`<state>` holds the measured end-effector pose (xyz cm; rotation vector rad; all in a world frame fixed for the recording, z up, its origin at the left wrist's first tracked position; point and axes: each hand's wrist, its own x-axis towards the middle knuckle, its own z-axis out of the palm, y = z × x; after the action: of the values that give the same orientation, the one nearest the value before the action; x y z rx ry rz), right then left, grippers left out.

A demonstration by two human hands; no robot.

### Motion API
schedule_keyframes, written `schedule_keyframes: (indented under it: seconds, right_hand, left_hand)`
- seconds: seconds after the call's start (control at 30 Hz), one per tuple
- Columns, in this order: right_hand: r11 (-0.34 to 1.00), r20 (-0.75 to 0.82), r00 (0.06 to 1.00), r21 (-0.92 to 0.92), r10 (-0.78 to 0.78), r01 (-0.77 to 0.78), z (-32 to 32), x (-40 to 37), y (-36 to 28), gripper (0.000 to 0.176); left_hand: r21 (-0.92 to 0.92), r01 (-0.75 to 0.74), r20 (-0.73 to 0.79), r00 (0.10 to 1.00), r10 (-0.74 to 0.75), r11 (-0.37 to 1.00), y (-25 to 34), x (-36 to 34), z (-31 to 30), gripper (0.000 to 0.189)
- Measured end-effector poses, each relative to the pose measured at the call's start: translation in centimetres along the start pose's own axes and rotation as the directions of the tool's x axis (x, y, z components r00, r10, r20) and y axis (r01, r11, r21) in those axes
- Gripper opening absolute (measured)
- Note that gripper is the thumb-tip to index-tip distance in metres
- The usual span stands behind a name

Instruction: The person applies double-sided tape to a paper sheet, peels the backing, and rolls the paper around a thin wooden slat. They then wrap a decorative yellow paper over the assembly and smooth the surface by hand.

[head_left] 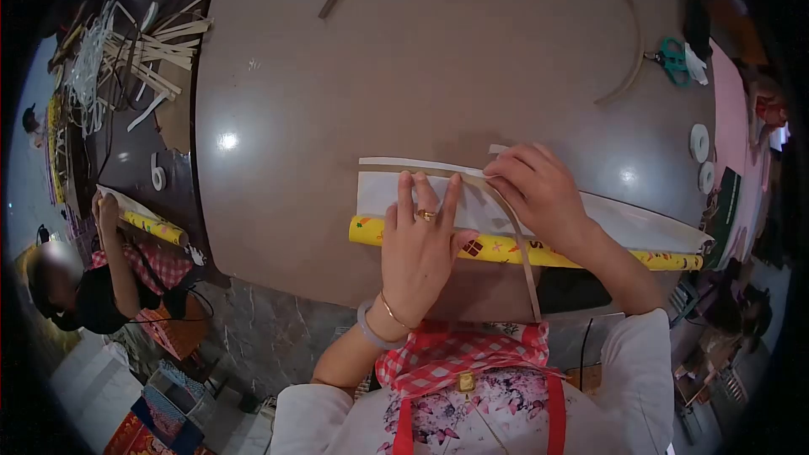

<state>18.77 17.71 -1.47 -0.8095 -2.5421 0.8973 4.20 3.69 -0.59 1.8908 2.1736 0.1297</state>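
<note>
- Left hand (421, 236): released, flat, fingers spread, pressing the white sheet (375, 194) down just above the roll.
- Right hand (539, 194): fingers curled onto the tan strip (527, 278) at the sheet's far edge; can't tell if it pinches or presses.
- The strip runs along the sheet's far edge, then curves off the counter's (421, 59) near edge.
- Yellow wrapping-paper roll (590, 254): lies along the near edge, sheet unrolled from it.
- Teal scissors (672, 59) and tape rolls (699, 141): right edge, well apart.
</note>
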Motion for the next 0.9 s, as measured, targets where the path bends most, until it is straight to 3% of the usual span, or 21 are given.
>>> schedule_keyframes:
  seconds: [0.67,0.9]
  right_hand:
    - [0.969,0.06,0.976,0.121,0.209,-0.215,-0.8,-0.4,0.4,0.007]
    - [0.952,0.064,0.951,0.002,0.304,-0.305,-1.4,-0.5,0.4,0.006]
  left_hand:
    - [-0.038,-0.013,-0.01,1.0,0.013,0.999,-0.1,0.1,-0.3,0.057]
    - [-0.004,-0.044,-0.037,0.998,0.044,0.999,-0.1,0.2,-0.2,0.059]
